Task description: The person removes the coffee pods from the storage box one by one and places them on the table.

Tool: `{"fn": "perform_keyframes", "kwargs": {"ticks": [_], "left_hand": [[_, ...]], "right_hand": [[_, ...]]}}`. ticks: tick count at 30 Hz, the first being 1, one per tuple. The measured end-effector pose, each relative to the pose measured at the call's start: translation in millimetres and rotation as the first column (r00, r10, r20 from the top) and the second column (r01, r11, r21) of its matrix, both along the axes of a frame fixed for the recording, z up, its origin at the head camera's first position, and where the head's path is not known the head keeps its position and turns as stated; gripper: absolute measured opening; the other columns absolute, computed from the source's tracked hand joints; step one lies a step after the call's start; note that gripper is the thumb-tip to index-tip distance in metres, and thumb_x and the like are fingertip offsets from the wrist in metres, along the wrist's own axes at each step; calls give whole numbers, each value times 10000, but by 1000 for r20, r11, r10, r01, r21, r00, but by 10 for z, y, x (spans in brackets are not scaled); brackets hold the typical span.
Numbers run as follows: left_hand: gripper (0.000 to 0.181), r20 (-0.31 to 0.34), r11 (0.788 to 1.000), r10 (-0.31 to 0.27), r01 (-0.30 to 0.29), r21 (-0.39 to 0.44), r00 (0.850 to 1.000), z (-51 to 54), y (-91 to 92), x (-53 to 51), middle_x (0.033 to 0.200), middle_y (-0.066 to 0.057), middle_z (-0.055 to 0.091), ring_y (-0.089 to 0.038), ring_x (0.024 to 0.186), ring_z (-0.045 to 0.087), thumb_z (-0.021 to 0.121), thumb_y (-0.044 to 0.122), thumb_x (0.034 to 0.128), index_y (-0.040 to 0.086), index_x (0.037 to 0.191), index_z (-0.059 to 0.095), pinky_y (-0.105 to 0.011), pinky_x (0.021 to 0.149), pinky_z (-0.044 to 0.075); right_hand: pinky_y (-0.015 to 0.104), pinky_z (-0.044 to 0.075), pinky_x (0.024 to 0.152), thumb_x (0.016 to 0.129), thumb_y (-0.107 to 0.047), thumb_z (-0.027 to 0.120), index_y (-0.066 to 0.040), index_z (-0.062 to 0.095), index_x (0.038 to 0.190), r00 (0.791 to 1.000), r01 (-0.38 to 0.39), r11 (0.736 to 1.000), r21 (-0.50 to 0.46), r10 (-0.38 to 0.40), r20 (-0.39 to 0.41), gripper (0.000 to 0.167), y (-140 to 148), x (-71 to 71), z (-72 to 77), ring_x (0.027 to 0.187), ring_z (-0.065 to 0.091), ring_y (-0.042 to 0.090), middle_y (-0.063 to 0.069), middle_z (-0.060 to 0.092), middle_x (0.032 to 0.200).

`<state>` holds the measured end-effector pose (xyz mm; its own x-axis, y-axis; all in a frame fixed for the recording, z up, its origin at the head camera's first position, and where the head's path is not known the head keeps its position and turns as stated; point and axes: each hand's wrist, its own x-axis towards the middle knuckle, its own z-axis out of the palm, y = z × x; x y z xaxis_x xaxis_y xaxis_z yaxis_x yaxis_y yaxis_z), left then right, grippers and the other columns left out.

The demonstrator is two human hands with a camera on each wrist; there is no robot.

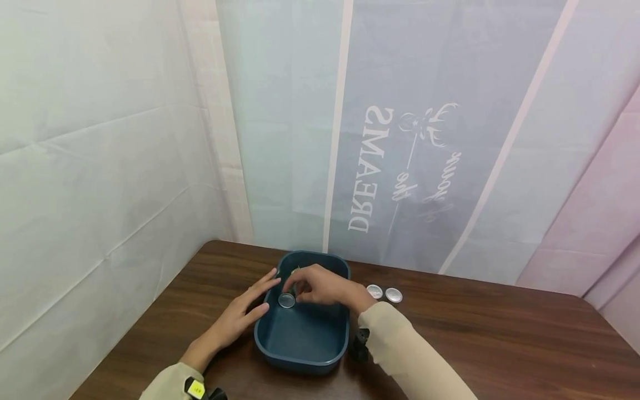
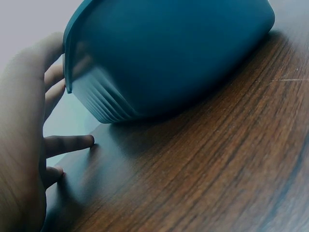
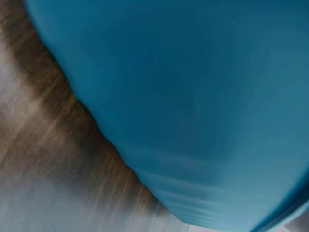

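A deep blue rectangular plastic bin (image 1: 305, 333) stands on the wooden table. My left hand (image 1: 239, 312) lies along its left side, fingers straight and spread, with fingertips at the rim; in the left wrist view the thumb side is against the bin's ribbed corner and other fingertips touch the table. My right hand (image 1: 320, 284) reaches into the bin, fingers curled, pinching at the edge of a small round silver-rimmed disc (image 1: 286, 300). Part of something small and yellowish shows behind that hand. The right wrist view shows the bin's outer wall (image 3: 183, 106), not the fingers.
Two round silver discs, a left one (image 1: 374, 291) and a right one (image 1: 394, 295), lie on the table right of the bin. The wooden table (image 1: 480, 333) extends to the right. A printed fabric backdrop (image 1: 400, 166) hangs behind, with a pale cloth at left.
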<state>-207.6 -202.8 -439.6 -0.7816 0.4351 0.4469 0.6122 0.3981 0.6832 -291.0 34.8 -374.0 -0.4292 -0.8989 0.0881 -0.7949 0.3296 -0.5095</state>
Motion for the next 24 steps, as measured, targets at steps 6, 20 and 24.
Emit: {"fn": "perform_keyframes", "kwargs": {"ticks": [6, 20, 24], "left_hand": [[512, 10, 1000, 0, 0, -6, 1000, -6, -12, -7, 1581, -38, 188, -277, 1418, 220, 454, 43, 993, 130, 1488, 356, -656, 983, 296], [508, 9, 1000, -3, 3, 6, 1000, 6, -13, -3, 1576, -41, 194, -294, 1412, 228, 467, 43, 986, 119, 1479, 371, -662, 978, 296], [509, 4, 1000, -7, 7, 6, 1000, 15, -6, 0, 1577, -47, 190, -300, 1412, 227, 465, 43, 987, 115, 1481, 366, -662, 975, 300]], "right_hand": [[148, 492, 736, 875, -3, 677, -148, 671, 1152, 999, -8, 1000, 24, 7, 40, 313, -30, 11, -34, 880, 629, 15, -64, 638, 1081], [162, 491, 612, 804, -117, 785, -182, 696, 1087, 1000, -13, 999, 46, 13, 3, 303, -33, -5, -71, 702, 594, 7, -122, 641, 934], [172, 480, 583, 791, -146, 800, -188, 705, 1071, 999, -35, 997, 66, 37, -18, 299, -36, -11, -76, 662, 582, 12, -143, 638, 897]]}}
